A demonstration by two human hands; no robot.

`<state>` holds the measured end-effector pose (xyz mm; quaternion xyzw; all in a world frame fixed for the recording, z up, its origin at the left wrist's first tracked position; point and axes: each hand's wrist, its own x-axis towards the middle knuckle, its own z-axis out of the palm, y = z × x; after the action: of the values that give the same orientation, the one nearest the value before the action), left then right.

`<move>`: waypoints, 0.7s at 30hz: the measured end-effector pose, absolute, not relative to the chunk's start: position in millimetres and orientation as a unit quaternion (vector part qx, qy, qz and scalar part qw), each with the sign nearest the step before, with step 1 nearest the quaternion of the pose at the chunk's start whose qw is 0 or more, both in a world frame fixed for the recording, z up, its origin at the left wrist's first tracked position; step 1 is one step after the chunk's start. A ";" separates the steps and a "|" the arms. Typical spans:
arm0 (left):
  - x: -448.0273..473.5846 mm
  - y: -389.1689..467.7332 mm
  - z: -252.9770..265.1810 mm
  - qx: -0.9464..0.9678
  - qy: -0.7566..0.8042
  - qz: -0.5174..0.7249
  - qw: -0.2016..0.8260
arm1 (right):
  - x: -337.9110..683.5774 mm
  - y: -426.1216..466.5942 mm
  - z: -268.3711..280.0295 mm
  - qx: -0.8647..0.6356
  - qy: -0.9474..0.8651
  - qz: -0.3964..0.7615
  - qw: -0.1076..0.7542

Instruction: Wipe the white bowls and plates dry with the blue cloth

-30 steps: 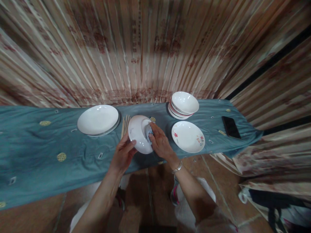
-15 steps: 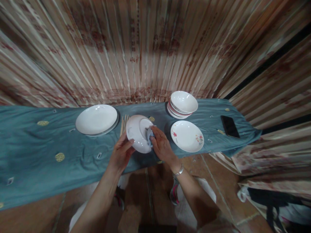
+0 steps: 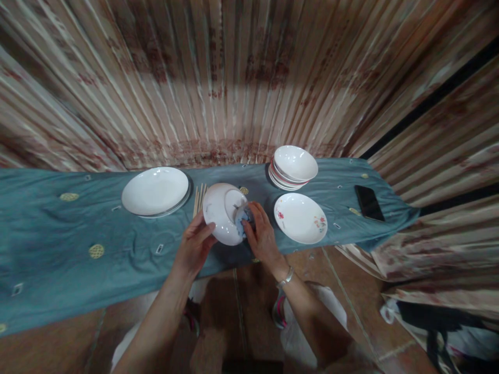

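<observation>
A white bowl (image 3: pixel 219 214) is tilted so that its underside and foot ring face me. My left hand (image 3: pixel 197 243) grips its left rim, thumb lying on the outer wall. In my right hand (image 3: pixel 260 231) is a bunched light blue cloth (image 3: pixel 242 218), pressed against the right side of the bowl near the foot ring. Part of the cloth is hidden under the fingers. Just behind the bowl lie several wooden chopsticks (image 3: pixel 199 196), partly covered by it. To the right of my right hand rests a white plate with flower prints (image 3: pixel 300 219).
Large white oval plates (image 3: pixel 155 191) are stacked on the left of the blue-green tablecloth (image 3: pixel 128 259). Bowls (image 3: pixel 295 163) stand stacked at the back right. A black phone (image 3: pixel 368 202) lies near the right end. Pleated curtains (image 3: pixel 230 78) hang behind the table.
My right hand and the cloth have shifted slightly, and more of the cloth shows between the fingers. The bowl and my left hand are nearly where they were.
</observation>
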<state>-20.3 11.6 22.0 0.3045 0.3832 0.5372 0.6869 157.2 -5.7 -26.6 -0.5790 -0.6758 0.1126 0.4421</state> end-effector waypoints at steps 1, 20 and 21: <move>-20.4 11.5 22.0 0.306 0.382 0.536 0.687 | 157.0 -5.8 -26.6 -0.579 -0.673 0.108 0.447; -20.3 13.9 19.0 0.293 0.384 0.550 0.682 | 156.6 -16.2 -17.7 -0.542 -0.716 0.083 0.433; -20.2 14.1 18.7 0.294 0.382 0.550 0.682 | 155.9 -17.5 -17.2 -0.540 -0.716 0.083 0.436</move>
<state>-20.2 14.1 18.7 0.2937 0.3822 0.5502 0.6819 155.9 -17.5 -17.2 -0.5395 -0.7157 0.0828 0.4356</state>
